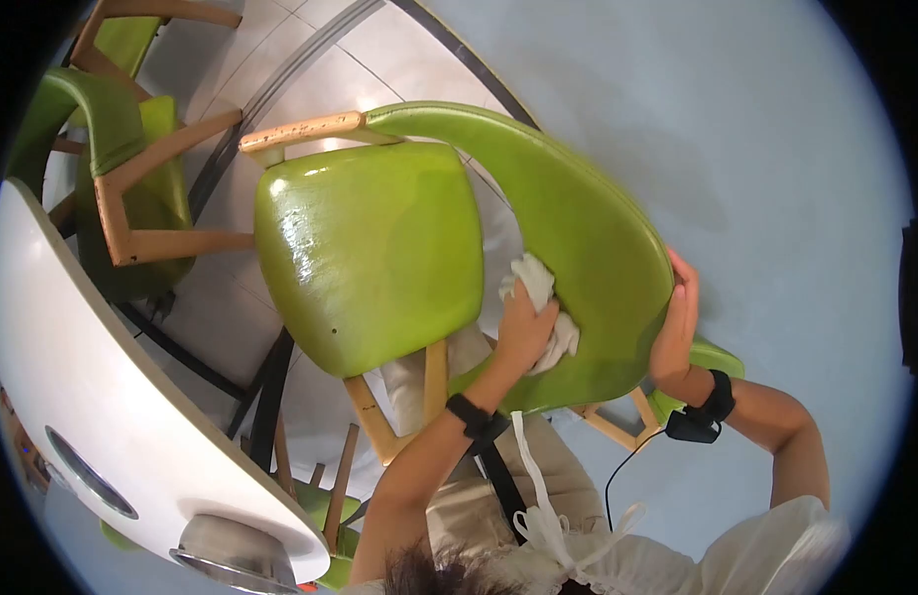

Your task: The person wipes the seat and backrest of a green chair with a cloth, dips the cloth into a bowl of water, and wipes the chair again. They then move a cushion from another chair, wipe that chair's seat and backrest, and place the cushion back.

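A green chair with a padded seat [369,248] and a wide curved backrest [598,228] stands in front of me. My left hand [528,327] is closed round a crumpled whitish cloth [558,342], which it presses to the inner face of the backrest near its lower edge. At the outer right edge of the backrest, my right hand [677,322] lies with its fingers stretched out against the green surface. Part of its palm is hidden by the rim. Light glints off the seat, and the wooden armrest [305,131] has worn patches.
A white curved table [112,367] with a metal bowl-like container [236,550] lies to the left. More green chairs [131,198] stand beyond it. A black cable [610,486] hangs from my right wrist device. Part of another green chair [717,359] shows behind my right hand.
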A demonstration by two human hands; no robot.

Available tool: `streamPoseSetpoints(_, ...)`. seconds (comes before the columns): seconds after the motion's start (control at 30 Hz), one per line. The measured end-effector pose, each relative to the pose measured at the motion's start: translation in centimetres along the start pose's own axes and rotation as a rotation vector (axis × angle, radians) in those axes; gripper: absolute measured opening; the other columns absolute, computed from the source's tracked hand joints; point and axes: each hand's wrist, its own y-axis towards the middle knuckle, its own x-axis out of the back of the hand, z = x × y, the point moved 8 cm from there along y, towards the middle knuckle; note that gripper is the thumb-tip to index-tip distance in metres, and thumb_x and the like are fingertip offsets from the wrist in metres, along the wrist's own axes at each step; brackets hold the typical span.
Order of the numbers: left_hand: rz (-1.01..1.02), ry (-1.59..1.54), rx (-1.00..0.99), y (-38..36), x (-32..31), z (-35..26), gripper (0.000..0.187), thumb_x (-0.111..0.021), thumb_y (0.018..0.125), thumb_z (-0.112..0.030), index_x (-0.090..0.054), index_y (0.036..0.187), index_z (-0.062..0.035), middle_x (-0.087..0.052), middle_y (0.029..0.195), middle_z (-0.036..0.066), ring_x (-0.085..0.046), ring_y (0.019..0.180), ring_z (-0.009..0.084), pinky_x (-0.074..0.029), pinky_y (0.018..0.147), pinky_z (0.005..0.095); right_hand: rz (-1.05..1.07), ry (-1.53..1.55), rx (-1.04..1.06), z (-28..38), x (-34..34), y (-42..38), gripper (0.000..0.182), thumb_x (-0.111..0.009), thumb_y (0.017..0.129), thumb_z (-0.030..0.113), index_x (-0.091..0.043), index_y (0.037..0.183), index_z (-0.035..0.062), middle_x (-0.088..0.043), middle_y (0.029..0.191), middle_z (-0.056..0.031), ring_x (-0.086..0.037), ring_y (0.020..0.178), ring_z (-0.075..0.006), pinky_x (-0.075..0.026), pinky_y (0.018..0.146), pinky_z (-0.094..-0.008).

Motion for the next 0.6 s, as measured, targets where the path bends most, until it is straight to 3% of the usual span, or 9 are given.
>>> streamPoseSetpoints(0.13, -0.211, -0.403, -0.215, 6.1, 3.2, -6.0, 0.062, -0.056, 0.089, -0.022, -0.03, 0.138, 0.0049, -0.05, 0.126, 0.025, -0.052, 0.116, 0.0398, -0.041, 0.099, 0.0415, 0.029, 0.041, 0.037, -0.3, 0.0, -0.3, 0.048, -0.024, 0.105, 0.028, -0.035, 0.138, -0.0056, -0.043, 0.138, -0.0168, -0.042, 0.127, -0.0225, -0.029, 0.109, -0.0356)
streamPoseSetpoints(0.2, -0.397, -0.531, -0.239, 7.4, 7.2, -10.2, 0.051, -0.055, 0.091, -0.018, -0.036, 0.133, 0.0043, -0.054, 0.12, 0.015, -0.055, 0.11, 0.0292, -0.041, 0.098, 0.0366, 0.038, 0.064, 0.049, -0.2, -0.2, -0.3, 0.048, -0.024, 0.105, 0.028, -0.034, 0.139, -0.0057, -0.043, 0.138, -0.0172, -0.042, 0.127, -0.023, -0.03, 0.109, -0.036)
streamPoseSetpoints(0.27, -0.273, -0.898, -0.165, 10.7, 9.4, -9.4, 0.043, -0.055, 0.091, -0.018, -0.042, 0.127, 0.0007, -0.054, 0.116, 0.011, -0.055, 0.107, 0.0225, -0.043, 0.096, 0.0345, 0.046, 0.053, 0.032, 0.0, -0.1, -0.3, 0.048, -0.023, 0.105, 0.028, -0.033, 0.138, -0.0057, -0.043, 0.138, -0.017, -0.042, 0.127, -0.0228, -0.03, 0.109, -0.036)
streamPoseSetpoints(0.37, -0.52, -1.131, -0.191, 10.0, 14.2, -10.9, 0.038, -0.053, 0.094, -0.021, -0.044, 0.126, -0.0024, -0.054, 0.118, 0.01, -0.054, 0.109, 0.0186, -0.044, 0.097, 0.0343, 0.052, 0.048, 0.031, -0.3, -0.1, -0.5, 0.049, -0.023, 0.105, 0.029, -0.033, 0.138, -0.0057, -0.044, 0.137, -0.0172, -0.043, 0.126, -0.0225, -0.031, 0.108, -0.0358)
streamPoseSetpoints(0.47, -0.496, -1.266, -0.389, 9.6, 17.6, -11.8, 0.037, -0.052, 0.096, -0.024, -0.044, 0.126, -0.0036, -0.053, 0.121, 0.01, -0.054, 0.11, 0.0178, -0.044, 0.098, 0.0363, 0.05, 0.064, 0.024, -0.1, -0.1, -0.4, 0.049, -0.023, 0.105, 0.029, -0.033, 0.138, -0.0059, -0.044, 0.136, -0.0177, -0.043, 0.126, -0.0226, -0.031, 0.108, -0.0358)
streamPoseSetpoints(0.6, -0.838, -1.164, -0.44, 8.0, 15.1, -14.2, 0.049, -0.055, 0.096, -0.02, -0.036, 0.136, 0.0002, -0.047, 0.13, 0.014, -0.051, 0.117, 0.0233, -0.041, 0.1, 0.0384, 0.073, 0.049, 0.052, -0.3, -0.1, -0.4, 0.048, -0.023, 0.105, 0.028, -0.033, 0.138, -0.006, -0.044, 0.137, -0.0184, -0.042, 0.127, -0.023, -0.03, 0.109, -0.036)
